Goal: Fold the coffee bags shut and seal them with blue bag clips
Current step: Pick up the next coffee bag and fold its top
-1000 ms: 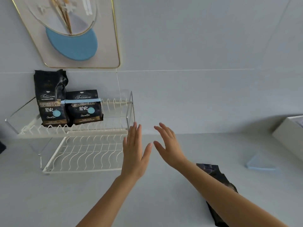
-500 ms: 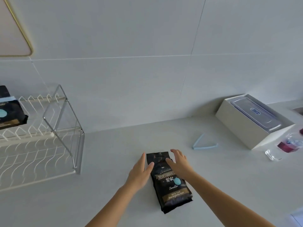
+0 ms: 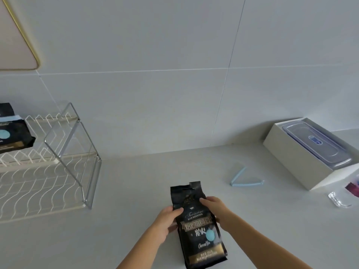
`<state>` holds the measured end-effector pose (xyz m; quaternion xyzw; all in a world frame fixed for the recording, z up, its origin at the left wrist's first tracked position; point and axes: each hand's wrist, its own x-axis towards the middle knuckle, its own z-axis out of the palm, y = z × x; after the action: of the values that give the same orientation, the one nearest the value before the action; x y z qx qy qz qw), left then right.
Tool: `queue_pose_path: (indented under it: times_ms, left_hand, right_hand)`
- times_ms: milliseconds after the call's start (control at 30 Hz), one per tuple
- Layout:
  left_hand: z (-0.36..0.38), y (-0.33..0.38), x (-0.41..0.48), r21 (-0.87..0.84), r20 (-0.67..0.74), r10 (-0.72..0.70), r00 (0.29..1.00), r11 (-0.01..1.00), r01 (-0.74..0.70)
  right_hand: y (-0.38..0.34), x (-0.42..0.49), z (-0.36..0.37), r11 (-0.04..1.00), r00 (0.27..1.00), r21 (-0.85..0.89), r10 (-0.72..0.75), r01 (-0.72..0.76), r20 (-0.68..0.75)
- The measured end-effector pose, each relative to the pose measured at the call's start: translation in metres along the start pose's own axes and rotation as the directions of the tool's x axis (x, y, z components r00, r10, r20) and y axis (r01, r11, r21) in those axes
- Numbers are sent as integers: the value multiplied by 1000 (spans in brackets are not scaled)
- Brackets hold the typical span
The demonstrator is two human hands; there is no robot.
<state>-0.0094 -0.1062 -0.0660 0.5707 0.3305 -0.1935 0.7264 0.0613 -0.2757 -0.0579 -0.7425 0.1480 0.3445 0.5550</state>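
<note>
A black coffee bag [image 3: 198, 230] with gold lettering and a blue dot lies on the white counter, its open top pointing toward the wall. My left hand [image 3: 165, 222] grips its left edge, and my right hand [image 3: 215, 208] grips its right edge near the upper part. An open blue bag clip [image 3: 242, 180] lies on the counter to the right, beyond the bag and apart from both hands. At the far left, another black coffee bag [image 3: 13, 136] with a blue clip across its top stands on the rack's upper shelf, cut off by the frame.
A white wire dish rack [image 3: 58, 171] stands at the left against the tiled wall. A white box [image 3: 295, 158] holding a clear lidded container sits at the right. Clear plastic packaging [image 3: 342, 199] lies beside it near the right edge.
My view swung right from the rack to the counter. Both hands came down onto the lying coffee bag and now grip its sides, lower on the bag than half a second ago.
</note>
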Motion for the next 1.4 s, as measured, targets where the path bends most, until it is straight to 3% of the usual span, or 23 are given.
queue_pose_path:
  times_ms: [100, 267, 433, 567, 633, 700, 800, 867, 1033, 1133, 1267, 1400]
  left_hand:
    - [-4, 10, -2, -43, -44, 102, 994, 994, -104]
    - [-17, 34, -16, -56, -51, 276, 960, 959, -279]
    - [-31, 66, -29, 33, -87, 490, 868, 872, -489]
    - [-31, 81, -35, 16, -64, 582, 811, 813, -583]
    - [-29, 73, -28, 126, -47, 567, 822, 820, -558]
    - [-28, 55, -20, 220, -70, 513, 855, 844, -489]
    - [-33, 41, -15, 185, -135, 519, 844, 850, -493]
    - [-36, 45, -18, 152, -127, 543, 830, 838, -524]
    - [-35, 37, -21, 132, -105, 497, 862, 866, -483]
    - [-35, 31, -22, 120, -109, 533, 839, 845, -521]
    - [-33, 24, -21, 126, -118, 484, 867, 874, -470]
    - [-35, 32, -21, 97, -138, 509, 850, 861, -500]
  right_hand:
    - [-17, -2, 1, 991, 989, -90, -84, 95, 122]
    - [-47, -8, 6, 944, 950, -163, -259, 288, 175]
    - [-71, -19, 13, 887, 876, -56, -441, 459, 198]
    - [-75, -21, 20, 812, 808, 60, -583, 580, 84]
    - [-65, -15, 23, 810, 811, -38, -585, 585, 9]
    - [-52, -11, 24, 825, 848, -208, -529, 525, 43]
    - [-43, -7, 22, 771, 821, -327, -570, 547, 30]
    - [-45, -9, 21, 756, 783, -261, -622, 600, -5]
    - [-37, -6, 22, 754, 821, -355, -567, 553, 73]
    - [-33, -8, 25, 787, 814, -214, -576, 578, 80]
    - [-29, -7, 27, 822, 846, -199, -517, 533, 131]
    - [-38, -5, 23, 803, 821, -174, -548, 570, 161]
